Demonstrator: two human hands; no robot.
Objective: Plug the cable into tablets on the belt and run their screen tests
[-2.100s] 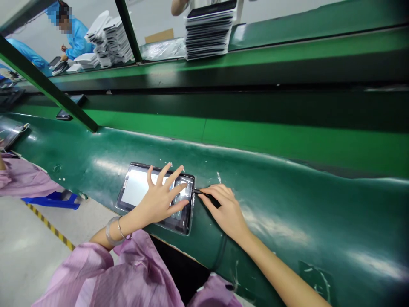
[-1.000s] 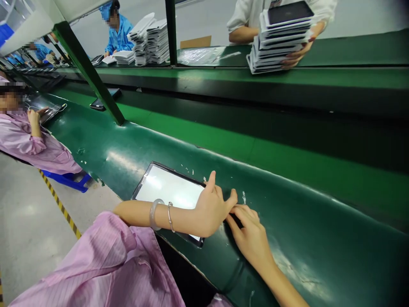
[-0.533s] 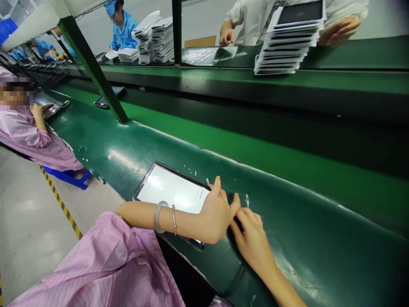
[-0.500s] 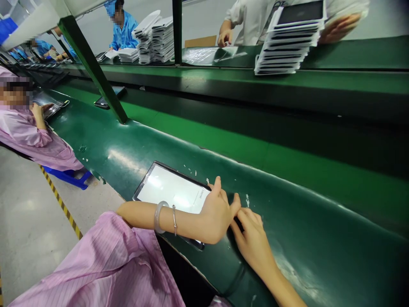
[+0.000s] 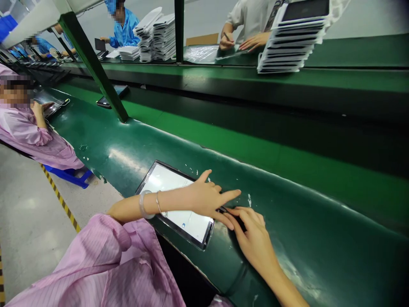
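A tablet (image 5: 194, 232) with a lit white screen and black border lies flat on the green bench, partly covered by my left forearm and hand. Across its right end reaches my left hand (image 5: 207, 199), palm down, several fingers stretched apart and the thumb near my right fingertips. My right hand (image 5: 252, 228) rests just right of the tablet, its fingers pinched on a thin black piece (image 5: 223, 209) at the tablet's right edge. Most of that piece is hidden by the fingers, so its kind is unclear.
The green bench (image 5: 172, 145) has small white scraps and worn marks. Beyond its raised edge runs a green channel, with a dark device (image 5: 104, 102) near a slanted post (image 5: 96, 68). Stacked white-edged items (image 5: 292, 42) stand opposite. Co-workers sit left and across.
My left hand has shifted left and its fingers have spread, uncovering the tablet's lower right corner. My right hand has barely moved. Across the bench, a co-worker's hands have come together beside the stack.
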